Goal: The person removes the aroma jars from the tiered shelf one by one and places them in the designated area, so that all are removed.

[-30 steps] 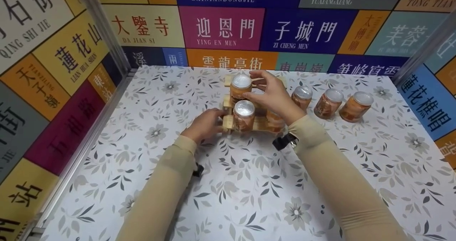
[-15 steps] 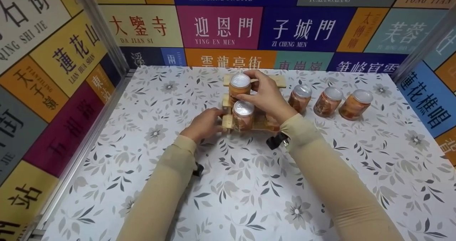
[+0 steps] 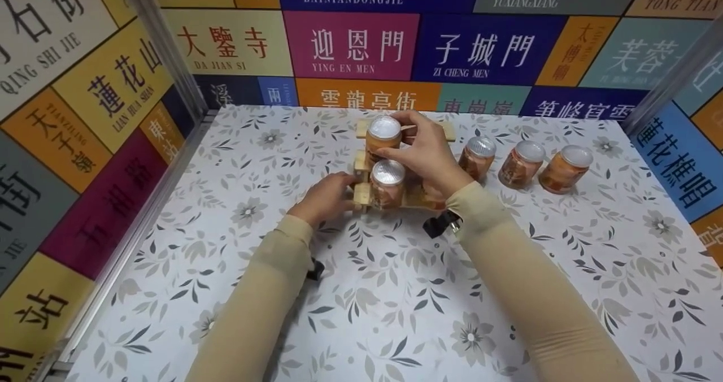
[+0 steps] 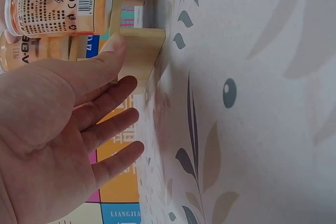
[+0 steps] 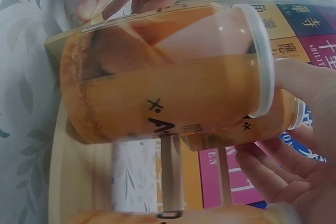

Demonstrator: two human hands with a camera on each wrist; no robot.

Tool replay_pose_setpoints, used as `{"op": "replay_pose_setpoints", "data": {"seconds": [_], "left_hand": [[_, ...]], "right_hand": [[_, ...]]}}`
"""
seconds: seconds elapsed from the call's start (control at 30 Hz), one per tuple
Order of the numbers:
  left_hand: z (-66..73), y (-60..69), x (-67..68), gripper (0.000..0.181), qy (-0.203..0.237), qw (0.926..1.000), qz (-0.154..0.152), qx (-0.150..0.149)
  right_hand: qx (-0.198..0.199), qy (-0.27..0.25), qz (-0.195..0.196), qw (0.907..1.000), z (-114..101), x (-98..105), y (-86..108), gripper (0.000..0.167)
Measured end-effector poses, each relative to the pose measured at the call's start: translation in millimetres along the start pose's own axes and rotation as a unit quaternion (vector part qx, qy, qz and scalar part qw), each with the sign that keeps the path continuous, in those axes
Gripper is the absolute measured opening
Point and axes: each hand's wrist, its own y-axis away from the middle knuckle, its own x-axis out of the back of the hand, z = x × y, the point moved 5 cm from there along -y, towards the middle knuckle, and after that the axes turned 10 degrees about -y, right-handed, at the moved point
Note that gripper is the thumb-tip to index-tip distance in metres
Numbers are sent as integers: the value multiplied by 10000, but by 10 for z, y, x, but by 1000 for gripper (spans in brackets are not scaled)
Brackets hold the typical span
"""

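A wooden rack [image 3: 361, 194] with stepped ends stands at the table's centre back. The left hand [image 3: 322, 200] holds its left end; thumb and forefinger lie at the wood [image 4: 142, 43], other fingers spread. The right hand [image 3: 427, 150] grips the back-left jar [image 3: 383, 143], orange with a silvery lid, between thumb and fingers. In front of it stands another jar [image 3: 387, 192], large in the right wrist view [image 5: 168, 77]. A third jar [image 3: 432, 194] is half hidden under the right wrist. The right hand's fingers [image 5: 268, 177] reach the jar behind; its base is hidden.
Three similar jars stand in a row right of the rack: one near the right hand [image 3: 477, 157], a middle one [image 3: 521, 166] and an outer one [image 3: 565, 170]. The table [image 3: 361, 314] has a leaf-patterned cover. Colourful sign-covered panels [image 3: 350, 46] rise behind and at both sides.
The right hand has moved slightly left and its fingers have closed in around the back-left jar. The left hand stays at the rack's left end.
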Motion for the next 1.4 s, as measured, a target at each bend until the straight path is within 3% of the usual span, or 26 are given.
{"op": "replay_pose_setpoints", "data": {"seconds": [0.27, 0.6, 0.9, 1.17, 1.4], "left_hand": [[1, 2, -9, 62, -78, 9999, 59, -112], [-7, 12, -17, 66, 56, 9999, -21, 103], [-2, 2, -18, 66, 112, 9999, 1, 114], [11, -6, -11, 66, -126, 9999, 34, -7], [9, -17, -6, 68, -40, 10000, -12, 82]], "right_hand": [[242, -108, 307, 9992, -115, 123, 28, 69], [348, -473, 587, 9965, -196, 317, 117, 67], [531, -245, 964, 9936, -251, 624, 200, 70], [594, 50, 1324, 9894, -394, 901, 413, 64], [474, 183, 1544, 9867, -120, 1231, 483, 68]]}}
